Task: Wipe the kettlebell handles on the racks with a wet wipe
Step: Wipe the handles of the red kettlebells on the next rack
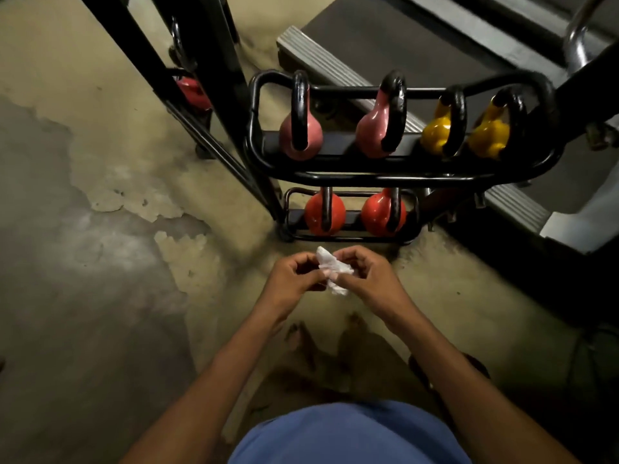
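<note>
A crumpled white wet wipe (333, 271) is pinched between my left hand (294, 276) and my right hand (363, 272), held in front of me just below the rack. The black two-tier rack (368, 177) stands straight ahead. Its upper shelf carries two pink kettlebells (299, 132) (375, 130) and two yellow kettlebells (435, 132) (489, 133), all with black handles pointing up. The lower shelf holds two red kettlebells (325, 212) (382, 212). Neither hand touches the rack.
A black metal frame (201, 78) rises at the rack's left, with another red kettlebell (192, 92) behind it. A treadmill deck (418, 38) lies behind and to the right. The worn concrete floor (83, 229) spreads to the left. My bare feet stand below my hands.
</note>
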Tool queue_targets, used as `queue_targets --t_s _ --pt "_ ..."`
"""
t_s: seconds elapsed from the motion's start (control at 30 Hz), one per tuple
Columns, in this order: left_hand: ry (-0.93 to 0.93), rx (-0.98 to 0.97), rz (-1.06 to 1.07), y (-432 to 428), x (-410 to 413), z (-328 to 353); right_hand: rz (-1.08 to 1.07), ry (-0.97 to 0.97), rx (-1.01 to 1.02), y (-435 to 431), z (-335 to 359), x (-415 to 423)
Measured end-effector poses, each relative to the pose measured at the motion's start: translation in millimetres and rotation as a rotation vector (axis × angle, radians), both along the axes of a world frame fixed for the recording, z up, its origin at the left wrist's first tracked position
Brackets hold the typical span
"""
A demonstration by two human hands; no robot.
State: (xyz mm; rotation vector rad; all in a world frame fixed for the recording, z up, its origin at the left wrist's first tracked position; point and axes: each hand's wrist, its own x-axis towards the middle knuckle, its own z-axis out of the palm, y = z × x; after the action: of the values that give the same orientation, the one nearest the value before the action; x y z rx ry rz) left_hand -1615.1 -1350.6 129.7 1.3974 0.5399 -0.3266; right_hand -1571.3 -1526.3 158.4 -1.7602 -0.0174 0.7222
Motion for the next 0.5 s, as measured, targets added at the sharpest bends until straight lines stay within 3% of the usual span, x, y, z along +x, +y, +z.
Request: queue_targets --t_s 0.1,0.27,0.37,0.5 --pt "0.016 0.055 -0.015 -3 -3 -25 0.114 -0.069 -0.106 -2 -26 0" --pt "0.075 0.182 0.023 -15 4 -120 0.085 -0.102 -0.301 -13 -128 30" --pt "0.06 0.34 -0.126 -14 25 -194 0.068 -0.164 -0.458 -18 -197 63" --pt "-0.053 0.585 -0.296 -5 70 -281 0.073 -0.219 -0.463 -11 -272 113"
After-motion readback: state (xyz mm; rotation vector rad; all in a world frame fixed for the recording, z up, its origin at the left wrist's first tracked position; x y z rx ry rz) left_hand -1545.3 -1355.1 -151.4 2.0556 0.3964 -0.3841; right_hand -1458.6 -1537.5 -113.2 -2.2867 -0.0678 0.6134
